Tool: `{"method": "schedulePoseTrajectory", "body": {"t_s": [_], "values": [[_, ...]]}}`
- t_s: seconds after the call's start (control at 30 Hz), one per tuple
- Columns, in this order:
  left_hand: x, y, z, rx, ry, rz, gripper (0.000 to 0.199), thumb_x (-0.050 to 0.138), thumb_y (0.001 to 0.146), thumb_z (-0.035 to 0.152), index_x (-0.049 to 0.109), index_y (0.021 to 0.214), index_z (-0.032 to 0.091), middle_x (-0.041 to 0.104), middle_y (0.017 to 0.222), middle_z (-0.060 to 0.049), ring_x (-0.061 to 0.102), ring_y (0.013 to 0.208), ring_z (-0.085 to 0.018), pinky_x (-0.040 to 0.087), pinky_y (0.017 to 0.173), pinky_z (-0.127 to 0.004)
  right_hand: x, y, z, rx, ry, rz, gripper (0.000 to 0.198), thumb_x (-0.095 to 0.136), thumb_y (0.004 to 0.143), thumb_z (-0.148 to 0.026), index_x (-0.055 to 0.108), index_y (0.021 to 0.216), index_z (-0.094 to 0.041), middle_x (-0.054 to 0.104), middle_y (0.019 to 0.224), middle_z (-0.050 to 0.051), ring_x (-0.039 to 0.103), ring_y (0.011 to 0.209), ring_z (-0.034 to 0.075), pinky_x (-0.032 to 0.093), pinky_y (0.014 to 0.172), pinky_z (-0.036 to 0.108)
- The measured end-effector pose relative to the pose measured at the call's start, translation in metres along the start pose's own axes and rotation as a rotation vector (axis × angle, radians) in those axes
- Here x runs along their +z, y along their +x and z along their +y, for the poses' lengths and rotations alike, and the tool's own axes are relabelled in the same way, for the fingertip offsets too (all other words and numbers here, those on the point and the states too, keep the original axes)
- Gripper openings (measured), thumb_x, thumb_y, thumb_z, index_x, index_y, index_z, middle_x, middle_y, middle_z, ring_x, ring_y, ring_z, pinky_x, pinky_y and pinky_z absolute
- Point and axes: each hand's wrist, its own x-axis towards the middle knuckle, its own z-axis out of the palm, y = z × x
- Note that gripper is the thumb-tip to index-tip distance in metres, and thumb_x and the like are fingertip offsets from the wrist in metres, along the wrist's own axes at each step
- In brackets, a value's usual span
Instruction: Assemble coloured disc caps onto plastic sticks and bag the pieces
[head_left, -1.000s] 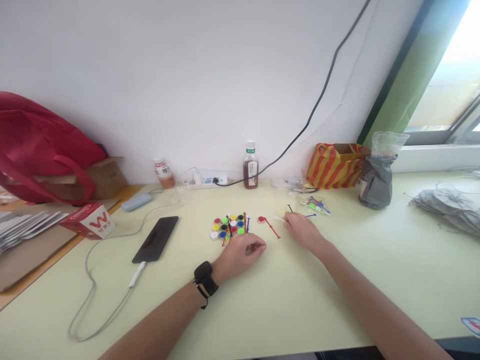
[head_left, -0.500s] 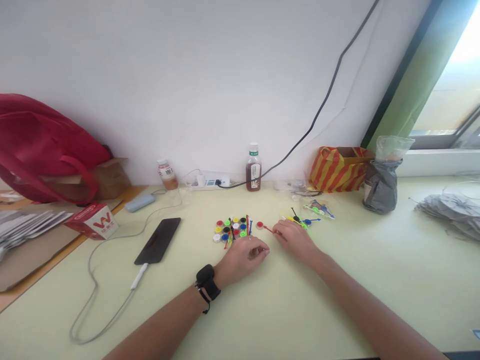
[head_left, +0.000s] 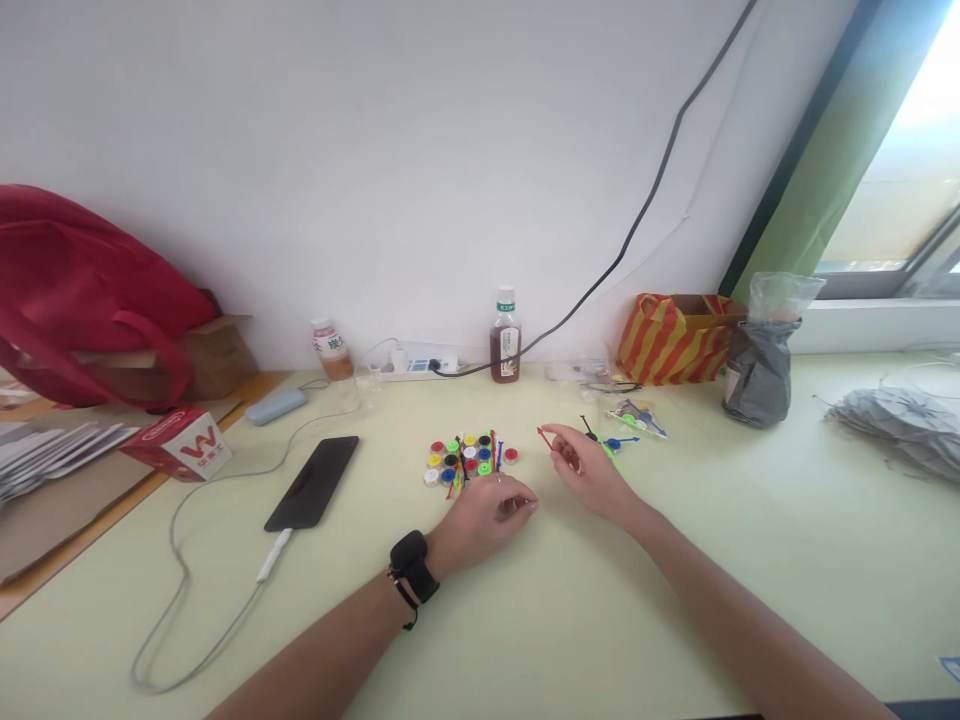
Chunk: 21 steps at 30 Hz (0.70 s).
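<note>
My right hand (head_left: 589,470) is lifted slightly over the table, pinching a red plastic arrow (head_left: 546,437) between thumb and fingers. My left hand (head_left: 491,520) rests on the table with fingers curled and thumb against the forefinger; whatever is in that pinch is hidden. Just beyond it sits a group of small round discs (head_left: 470,453) in red, yellow, green, blue, black and white, with loose coloured arrows (head_left: 495,450) lying among them. A single red disc (head_left: 511,455) lies at the group's right side. Behind my right hand, a blue arrow spinner (head_left: 619,443) and other pieces are partly covered.
A small plastic bag of arrow pieces (head_left: 637,418) lies farther back right. Left are a phone (head_left: 313,483) on a charging cable and a red-white box (head_left: 180,443). Along the wall stand a dark drink bottle (head_left: 505,345), a power strip (head_left: 420,360) and a striped bag (head_left: 671,340).
My right hand has raised the red arrow away from the red disc, turning its tip up and left. The disc now lies closer to the group. My left hand stays put.
</note>
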Motion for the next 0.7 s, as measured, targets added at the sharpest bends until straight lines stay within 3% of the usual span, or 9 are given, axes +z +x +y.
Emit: {"method": "schedulePoseTrajectory", "body": {"t_s": [0.1,0.17,0.23,0.3,0.4,0.47,0.57,0.7], "values": [[0.000,0.000,0.000,0.017,0.009,-0.008,0.020,0.058,0.098,0.031,0.074,0.092,0.021,0.072,0.082,-0.004,0.065,0.073,-0.018,0.050,0.067,-0.029,0.000,0.002,0.000,0.051,0.113,0.038,0.022,0.054,0.093,-0.035,0.063,0.107,-0.022,0.065,0.095,0.006,0.060,0.083,0.021,0.050,0.070,0.033],[-0.001,0.001,-0.001,0.054,0.085,0.017,0.019,0.056,0.099,0.029,0.074,0.095,0.022,0.074,0.087,-0.005,0.067,0.083,-0.021,0.053,0.076,-0.033,0.000,0.004,0.000,0.099,0.183,0.055,0.021,0.057,0.092,-0.041,0.061,0.099,-0.021,0.064,0.093,0.006,0.060,0.084,0.021,0.051,0.069,0.033],[-0.003,0.003,-0.002,0.098,0.237,0.087,0.019,0.057,0.099,0.027,0.073,0.108,0.023,0.075,0.107,-0.008,0.064,0.107,-0.028,0.050,0.095,-0.042,-0.001,0.005,0.000,0.126,0.245,0.050,0.026,0.060,0.091,-0.047,0.059,0.096,-0.022,0.063,0.091,0.005,0.060,0.083,0.020,0.051,0.068,0.032],[-0.005,0.004,-0.005,0.110,0.398,0.147,0.032,0.058,0.098,0.029,0.066,0.129,0.023,0.067,0.134,-0.011,0.051,0.131,-0.035,0.040,0.110,-0.054,-0.001,0.006,0.001,0.132,0.292,0.049,0.031,0.061,0.090,-0.052,0.058,0.097,-0.022,0.060,0.090,0.004,0.059,0.083,0.019,0.052,0.068,0.031],[-0.007,0.005,-0.010,0.093,0.516,0.107,0.054,0.059,0.098,0.038,0.050,0.148,0.019,0.050,0.155,-0.015,0.036,0.145,-0.041,0.032,0.115,-0.062,0.001,0.005,0.000,0.139,0.326,0.060,0.039,0.059,0.091,-0.060,0.056,0.101,-0.023,0.057,0.088,0.001,0.057,0.075,0.017,0.050,0.065,0.031],[-0.008,0.005,-0.012,0.094,0.536,0.054,0.057,0.059,0.098,0.044,0.049,0.148,0.018,0.048,0.156,-0.016,0.033,0.147,-0.042,0.030,0.116,-0.063,0.002,0.005,-0.001,0.147,0.310,0.049,0.041,0.055,0.093,-0.064,0.055,0.102,-0.023,0.053,0.082,-0.001,0.051,0.065,0.014,0.045,0.059,0.029],[-0.008,0.004,-0.012,0.098,0.527,0.037,0.050,0.062,0.096,0.046,0.058,0.138,0.019,0.056,0.148,-0.015,0.034,0.145,-0.043,0.030,0.115,-0.064,0.003,0.004,-0.006,0.134,0.236,0.032,0.040,0.050,0.095,-0.064,0.055,0.098,-0.024,0.050,0.078,-0.002,0.044,0.061,0.015,0.037,0.054,0.028],[-0.007,0.006,-0.008,0.168,0.427,-0.003,0.023,0.057,0.099,0.026,0.067,0.120,0.024,0.071,0.123,-0.009,0.047,0.133,-0.036,0.040,0.106,-0.054,0.002,0.003,-0.011,0.096,0.189,0.036,0.034,0.048,0.098,-0.058,0.056,0.096,-0.025,0.052,0.079,0.000,0.048,0.070,0.019,0.041,0.061,0.030]]}}
